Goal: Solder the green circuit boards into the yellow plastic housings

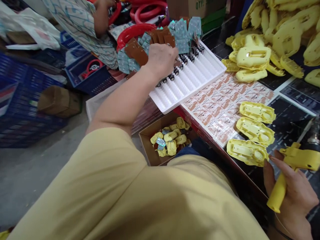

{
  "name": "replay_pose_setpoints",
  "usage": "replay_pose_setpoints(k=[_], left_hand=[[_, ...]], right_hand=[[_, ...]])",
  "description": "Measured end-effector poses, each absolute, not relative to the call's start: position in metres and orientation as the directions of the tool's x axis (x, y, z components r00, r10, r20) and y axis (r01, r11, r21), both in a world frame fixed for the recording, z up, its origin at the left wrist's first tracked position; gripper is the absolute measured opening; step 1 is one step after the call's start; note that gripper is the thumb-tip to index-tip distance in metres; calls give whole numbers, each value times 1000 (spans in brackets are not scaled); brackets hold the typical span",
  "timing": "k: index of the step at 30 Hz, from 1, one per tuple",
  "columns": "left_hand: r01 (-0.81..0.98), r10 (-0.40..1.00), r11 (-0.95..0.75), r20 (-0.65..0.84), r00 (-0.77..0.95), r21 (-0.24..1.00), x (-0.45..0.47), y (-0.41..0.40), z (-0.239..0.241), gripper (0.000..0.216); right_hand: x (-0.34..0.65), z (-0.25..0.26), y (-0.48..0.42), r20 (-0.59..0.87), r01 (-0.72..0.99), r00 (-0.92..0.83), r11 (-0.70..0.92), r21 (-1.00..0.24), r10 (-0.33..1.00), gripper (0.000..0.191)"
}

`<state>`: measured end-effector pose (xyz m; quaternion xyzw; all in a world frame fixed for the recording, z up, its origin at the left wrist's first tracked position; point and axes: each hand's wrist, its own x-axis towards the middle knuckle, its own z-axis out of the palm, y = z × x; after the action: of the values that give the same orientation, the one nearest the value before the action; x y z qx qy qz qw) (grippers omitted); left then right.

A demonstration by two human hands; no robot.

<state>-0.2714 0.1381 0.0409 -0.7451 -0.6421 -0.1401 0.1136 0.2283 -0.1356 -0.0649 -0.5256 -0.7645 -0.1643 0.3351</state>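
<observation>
On the right, a dark worktop [295,123] with pale lines carries a printed sheet [212,113] of repeated brown figures; grey floor [15,186] to the left. Co-worker in patterned clothing [75,20] at upper left. Three yellow half-shells [255,131] lie in a row, hollow side up, partly over the sheet's right edge. Right hand [290,180] just beside the nearest shell, fingertips at its edge, contact uncertain; hand half open, with the handle of a yellow pistol-shaped tool [300,158] across it. Cannot tell whether it grips the handle. Left hand [162,60] stretched forward over the near end of a heap of brown and blue-green boards [182,31], fingers curled downward beside the white ribbed tray [190,90]; fingertips hidden, so cannot tell what it has hold of, if anything. Tray: small dark wired parts [176,71] lined up along the side next to the boards, channels bare toward the worktop. Cardboard box [147,143] below, beside the person's body: jumbled yellow pieces, some blue-green bits among them. Blue crate [75,75] at left holds a red ring [91,68]. Loose pile of yellow casings [255,55] at upper right.
</observation>
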Motion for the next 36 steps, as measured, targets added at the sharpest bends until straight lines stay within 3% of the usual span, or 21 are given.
replay_pose_setpoints(k=[3, 7, 11, 15, 18, 20, 23, 26, 29, 34, 36], left_hand=[[987, 910, -160, 387, 148, -1, -252, 96, 62, 48], [960, 877, -273, 396, 273, -57, -211, 51, 69, 71], [807, 737, -590, 432, 520, 35, -168, 42, 23, 54], [593, 495, -805, 564, 661, 11, -137, 36, -43, 39], [414, 349, -910, 578, 738, 21, -129, 15, -73, 26], [407, 388, -909, 535, 751, 87, -130, 2, -77, 20], [556, 578, -807, 456, 677, 200, -135, -2, -66, 27], [689, 738, -670, 350, 577, 276, -138, 9, -50, 33], [716, 758, -651, 265, 596, 252, -139, 16, -45, 35], [724, 733, -671, 283, 618, 158, -131, 16, -56, 39], [702, 703, -703, 259, 663, 112, -126, 21, -55, 30]], right_hand=[[222, -53, -131, 729, 900, -263, 433, -52, 633, 72], [207, -41, -123, 777, 877, -307, 481, 6, 550, 56], [202, -44, -121, 766, 873, -247, 479, -89, 594, 35], [210, -48, -128, 718, 840, -309, 533, -101, 623, 29], [220, -46, -136, 667, 812, -361, 572, -119, 651, 33], [226, -46, -140, 641, 797, -381, 588, -138, 666, 42], [231, -49, -141, 634, 797, -381, 587, -144, 672, 48], [231, -55, -140, 628, 807, -364, 569, -156, 688, 38], [230, -60, -140, 616, 808, -366, 566, -162, 698, 31], [234, -64, -145, 601, 829, -356, 539, -150, 715, 29], [237, -66, -146, 599, 842, -331, 514, -161, 729, 28]])
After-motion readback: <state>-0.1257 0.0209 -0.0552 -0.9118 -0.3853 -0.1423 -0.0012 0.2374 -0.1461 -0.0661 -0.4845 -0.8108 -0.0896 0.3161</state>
